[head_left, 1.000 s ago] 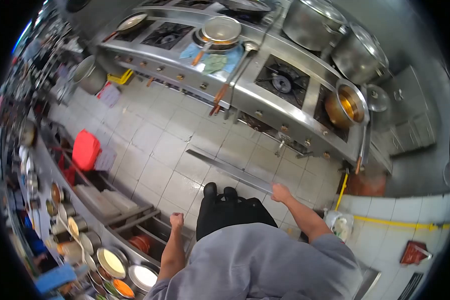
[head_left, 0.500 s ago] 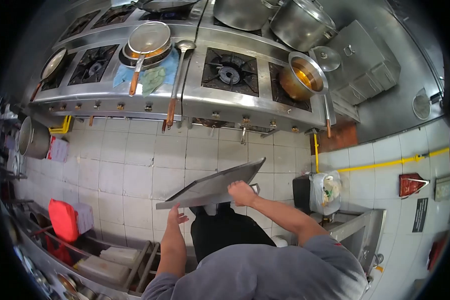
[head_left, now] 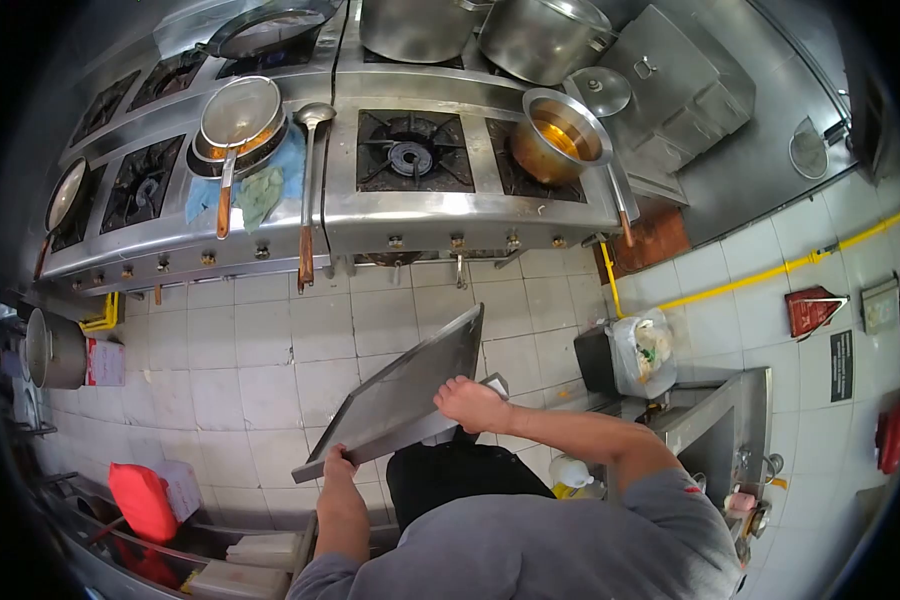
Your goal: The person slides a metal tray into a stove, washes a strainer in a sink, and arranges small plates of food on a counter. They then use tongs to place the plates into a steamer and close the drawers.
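A shallow rectangular metal tray (head_left: pixel 400 385) with a raised rim is held tilted in front of my body, over the floor. At its near left corner, my left hand (head_left: pixel 338 463) grips the rim, thumb on top and fingers partly hidden underneath. My right hand (head_left: pixel 472 404) is closed in a fist at the tray's right side. Beside that fist juts a small pale grey end piece (head_left: pixel 495 386), partly covered by the fingers.
Ahead runs a stove (head_left: pixel 410 215) with an amber-liquid pot (head_left: pixel 560 165), a strainer (head_left: pixel 241 110) over a pan, and a ladle (head_left: pixel 311 180). A lined bin (head_left: pixel 642 355) and a metal sink (head_left: pixel 715 415) are right; a red bag (head_left: pixel 142 500) lies left.
The tray has tipped more steeply, its left corner lower and nearer me. My left hand's spread fingers have closed on the rim. The view has turned slightly, shifting the stove left.
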Tool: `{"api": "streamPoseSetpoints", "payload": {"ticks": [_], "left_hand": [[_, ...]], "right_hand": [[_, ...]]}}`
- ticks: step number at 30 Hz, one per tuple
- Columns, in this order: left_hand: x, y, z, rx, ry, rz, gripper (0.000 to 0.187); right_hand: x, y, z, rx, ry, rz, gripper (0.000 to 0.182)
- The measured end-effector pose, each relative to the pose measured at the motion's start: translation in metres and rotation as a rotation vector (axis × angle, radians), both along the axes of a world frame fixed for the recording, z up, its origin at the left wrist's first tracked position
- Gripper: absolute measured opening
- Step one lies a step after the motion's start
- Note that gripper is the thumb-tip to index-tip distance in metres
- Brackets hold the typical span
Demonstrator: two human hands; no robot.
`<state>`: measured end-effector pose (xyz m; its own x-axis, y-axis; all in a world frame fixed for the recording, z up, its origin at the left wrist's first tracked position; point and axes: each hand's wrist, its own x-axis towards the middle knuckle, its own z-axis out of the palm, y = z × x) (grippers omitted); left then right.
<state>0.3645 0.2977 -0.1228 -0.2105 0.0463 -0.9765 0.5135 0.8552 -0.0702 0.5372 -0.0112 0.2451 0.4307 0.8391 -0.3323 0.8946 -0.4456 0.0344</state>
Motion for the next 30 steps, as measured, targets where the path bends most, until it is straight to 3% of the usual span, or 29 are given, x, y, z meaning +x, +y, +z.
{"api": "streamPoseSetpoints", "payload": {"ticks": [1, 6, 10, 13, 16, 18, 20, 23, 25, 30], "left_hand": [[0.002, -0.003, 0.0, 0.017, 0.047, 0.013, 0.008], [-0.013, -0.031, -0.027, 0.052, -0.253, 0.261, 0.017], [-0.007, -0.058, 0.003, 0.183, -0.199, 0.237, 0.022], [0.012, -0.076, 0.037, 0.375, -0.094, 0.276, 0.029], [0.028, -0.086, 0.079, 0.451, -0.094, 0.299, 0.035], [0.039, -0.092, 0.101, 0.489, -0.054, 0.24, 0.034], [0.038, -0.098, 0.097, 0.435, -0.213, 0.246, 0.034], [0.037, -0.118, 0.08, 0.381, -0.376, 0.267, 0.03], [0.035, -0.141, 0.071, 0.264, -0.561, 0.336, 0.026], [0.056, -0.203, 0.061, 0.078, -0.385, 0.308, 0.021]], "right_hand": [[0.006, -0.004, -0.006, -0.004, 0.009, -0.001, 0.039], [0.031, -0.048, -0.035, 0.011, 0.12, -0.099, 0.051], [0.034, -0.094, -0.079, 0.253, 0.485, -0.688, 0.058], [0.029, -0.129, -0.141, 0.279, 0.196, -1.061, 0.05], [0.038, -0.128, -0.141, -0.008, 0.41, -1.424, 0.044], [0.039, -0.137, -0.144, -0.018, 0.455, -1.467, 0.044], [0.044, -0.143, -0.138, 0.001, 0.497, -1.596, 0.044], [0.042, -0.171, -0.157, 0.086, 0.332, -1.665, 0.045], [0.043, -0.199, -0.171, 0.126, 0.329, -1.607, 0.045], [0.061, -0.274, -0.218, 0.272, 0.273, -1.549, 0.042]]}}
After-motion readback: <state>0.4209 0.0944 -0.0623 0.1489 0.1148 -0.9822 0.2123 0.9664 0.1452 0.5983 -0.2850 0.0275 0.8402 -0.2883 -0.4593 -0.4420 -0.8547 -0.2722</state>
